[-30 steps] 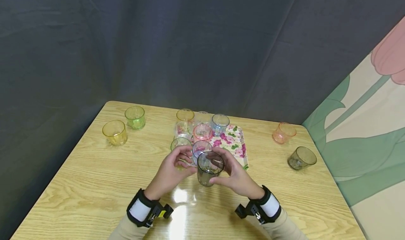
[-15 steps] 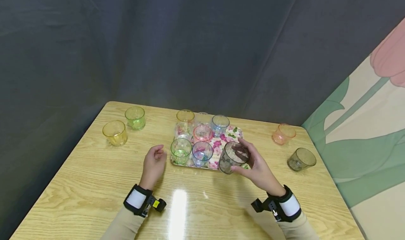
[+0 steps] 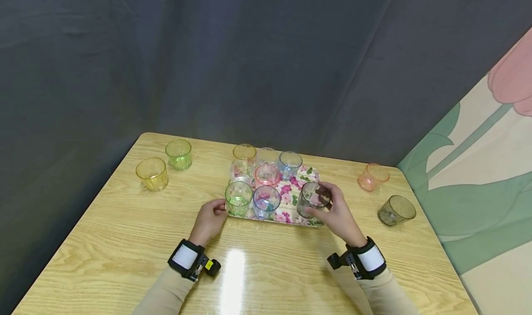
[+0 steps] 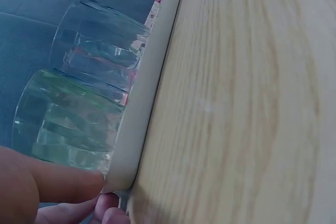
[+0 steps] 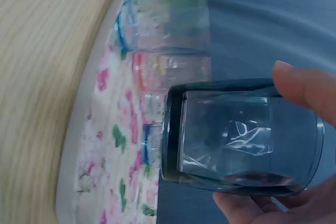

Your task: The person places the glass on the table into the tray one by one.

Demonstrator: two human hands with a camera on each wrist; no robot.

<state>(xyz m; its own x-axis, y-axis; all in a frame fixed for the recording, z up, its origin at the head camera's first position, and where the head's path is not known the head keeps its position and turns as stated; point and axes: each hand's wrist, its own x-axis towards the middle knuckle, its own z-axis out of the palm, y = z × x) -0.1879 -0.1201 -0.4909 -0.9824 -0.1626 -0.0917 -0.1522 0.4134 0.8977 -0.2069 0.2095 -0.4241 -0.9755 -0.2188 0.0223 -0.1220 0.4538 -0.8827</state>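
Observation:
My right hand (image 3: 340, 215) grips a smoky grey glass tumbler (image 3: 308, 203), thumb on the near side and fingers on the far side. It is upright, close over the right front part of the flowered tray (image 3: 287, 198); the right wrist view shows the thick dark base of the tumbler just off the tray. My left hand (image 3: 209, 220) pinches the tray's left front corner, with the thumb at the rim (image 4: 137, 124) and other fingers lower down in the left wrist view. Beside that hand on the tray stand a green glass (image 3: 238, 199) and a blue-violet glass (image 3: 266, 202).
Also on the tray are a red glass (image 3: 267, 175), a blue glass (image 3: 290, 165), a yellow-rimmed glass (image 3: 244, 152) and clear ones. On the table (image 3: 137, 250) stand yellow (image 3: 152, 175) and green (image 3: 178, 155) glasses left, orange (image 3: 372, 177) and brownish-grey (image 3: 395, 211) ones right.
My right hand has carried the grey tumbler rightward from before the tray to over its right front part. My left hand moved left away from the tumbler, then came to the tray's corner.

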